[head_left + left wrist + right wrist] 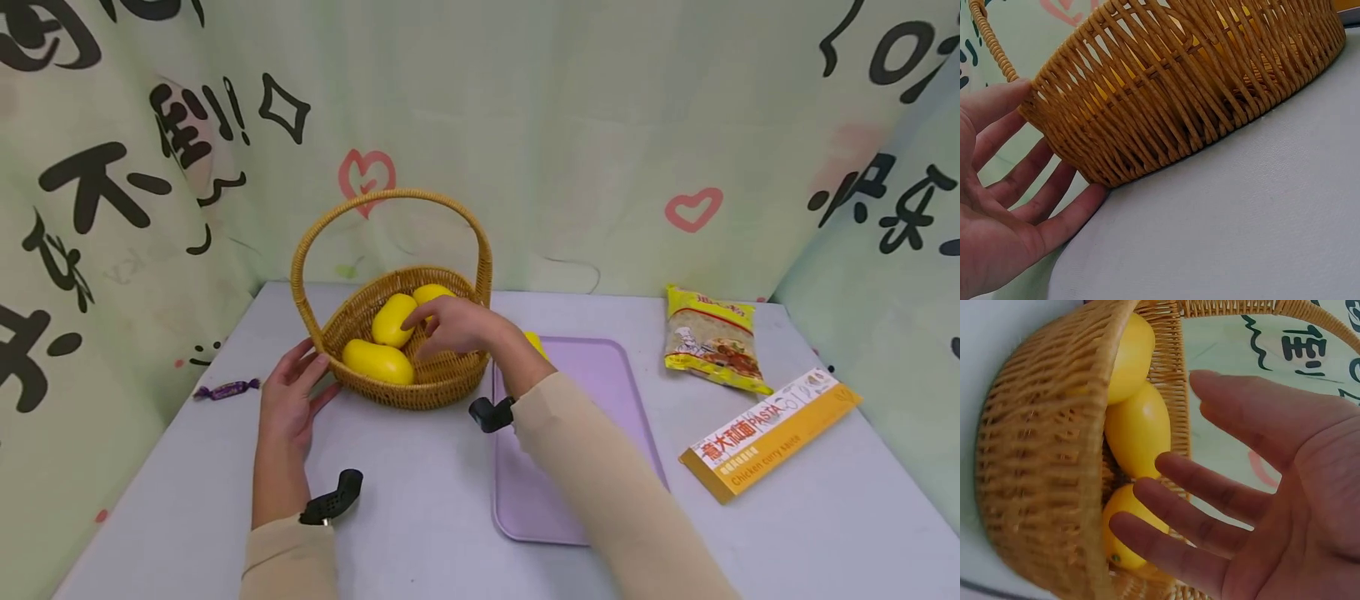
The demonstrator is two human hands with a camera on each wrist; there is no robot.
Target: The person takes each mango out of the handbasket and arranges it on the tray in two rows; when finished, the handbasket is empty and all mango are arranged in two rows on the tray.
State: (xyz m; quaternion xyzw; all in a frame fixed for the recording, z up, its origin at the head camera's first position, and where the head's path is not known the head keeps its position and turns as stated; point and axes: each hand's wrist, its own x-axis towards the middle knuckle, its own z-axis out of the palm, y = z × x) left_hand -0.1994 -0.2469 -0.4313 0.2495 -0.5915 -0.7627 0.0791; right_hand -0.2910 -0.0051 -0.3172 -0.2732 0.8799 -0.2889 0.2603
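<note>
A wicker basket (420,398) with a tall arched handle stands on the table, holding several yellow mangoes (377,362). At its left end, my left hand (291,398) rests its thumb and fingertips on the woven outer wall, close to the handle's foot; the left wrist view shows these fingers (1032,200) fairly straight. Over the basket's inside is my right hand (453,325), fingers spread and nothing held. In the right wrist view its fingertips overlap the mangoes (1138,428); whether they touch, I cannot tell. Something yellow (536,343) on the lilac tray (577,467) is mostly hidden by my right wrist.
A wrapped purple candy (227,390) lies left of the basket. On the right are a yellow food packet (712,340) and an orange-and-white pasta box (770,435). A printed curtain (585,150) hangs behind the table and along its sides.
</note>
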